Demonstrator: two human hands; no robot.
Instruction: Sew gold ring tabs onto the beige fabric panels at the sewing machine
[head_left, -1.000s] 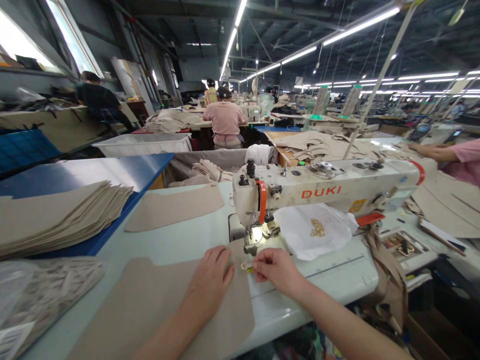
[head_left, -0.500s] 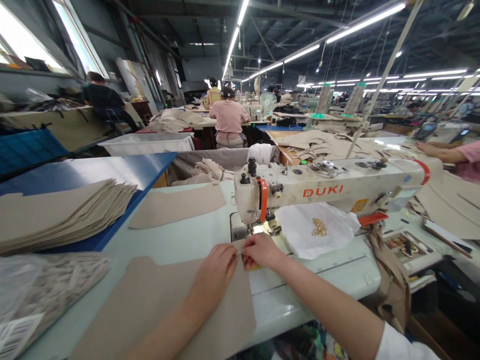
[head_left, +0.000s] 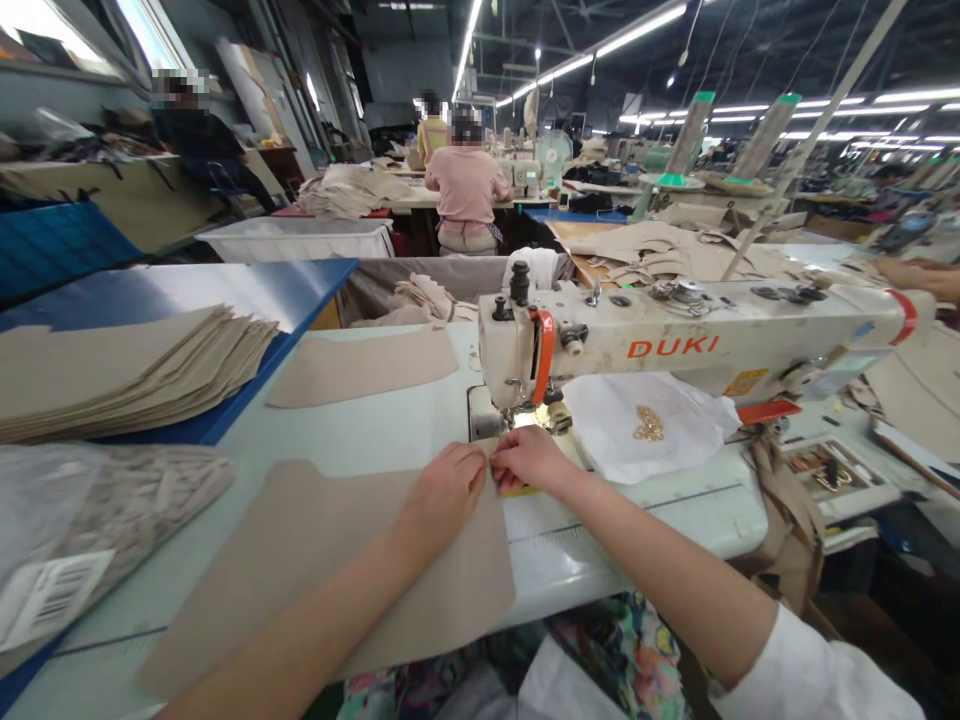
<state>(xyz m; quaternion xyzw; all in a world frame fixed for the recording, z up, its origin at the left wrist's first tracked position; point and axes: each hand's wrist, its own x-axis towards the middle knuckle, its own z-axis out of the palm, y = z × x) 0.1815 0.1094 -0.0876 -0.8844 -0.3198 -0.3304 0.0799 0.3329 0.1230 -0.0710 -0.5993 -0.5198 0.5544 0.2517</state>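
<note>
A large beige fabric panel (head_left: 322, 560) lies flat on the sewing table, its narrow upper corner reaching toward the needle area of the sewing machine (head_left: 600, 345). My left hand (head_left: 448, 492) rests on that corner, fingers bent and closed on the edge. Pressed close beside it, my right hand (head_left: 534, 460) pinches at the same edge, just in front of the presser foot. The fingertips meet there, and they hide whether a smaller piece is between them. A second, smaller beige panel (head_left: 367, 365) lies behind, left of the machine head.
A stack of beige panels (head_left: 135, 375) and a plastic bag of pieces (head_left: 97, 530) are at the left. Gold-coloured rings (head_left: 649, 424) lie on a white cloth (head_left: 600, 405) under the machine arm. A parts tray (head_left: 836, 480) is at the right. People sit at tables further back.
The camera has tilted down a little, so the scene sits higher and my lap shows. Both hands keep their place at the panel's corner, with little visible movement.
</note>
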